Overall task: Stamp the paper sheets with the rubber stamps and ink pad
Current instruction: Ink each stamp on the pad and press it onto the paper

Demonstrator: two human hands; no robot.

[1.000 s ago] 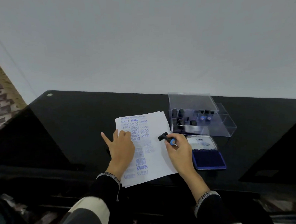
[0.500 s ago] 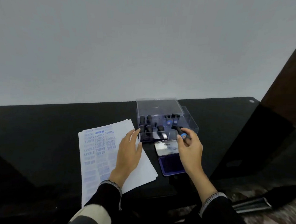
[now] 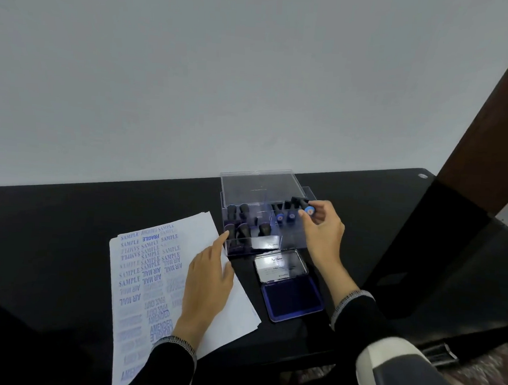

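A stack of white paper sheets (image 3: 142, 274), covered in blue stamp marks, lies on the black table. My left hand (image 3: 210, 281) rests flat on the sheets' right side, its index finger reaching the clear plastic stamp box (image 3: 264, 190). My right hand (image 3: 321, 231) pinches a black rubber stamp with a blue end (image 3: 303, 205) above the right part of the box. Several other black stamps (image 3: 242, 221) stand inside the box. In front of the box lies the ink pad (image 3: 293, 297), open, with its lid folded back.
The black glass table (image 3: 68, 226) runs to a grey wall at the back. A dark brown post (image 3: 492, 122) rises at the right. At the lower right, a metal part and patterned floor (image 3: 473, 368) show past the table's edge.
My right hand has carried the stamp from the paper, past the ink pad, up over the right part of the box. My left hand slid to the sheets' right side. The view turned left.
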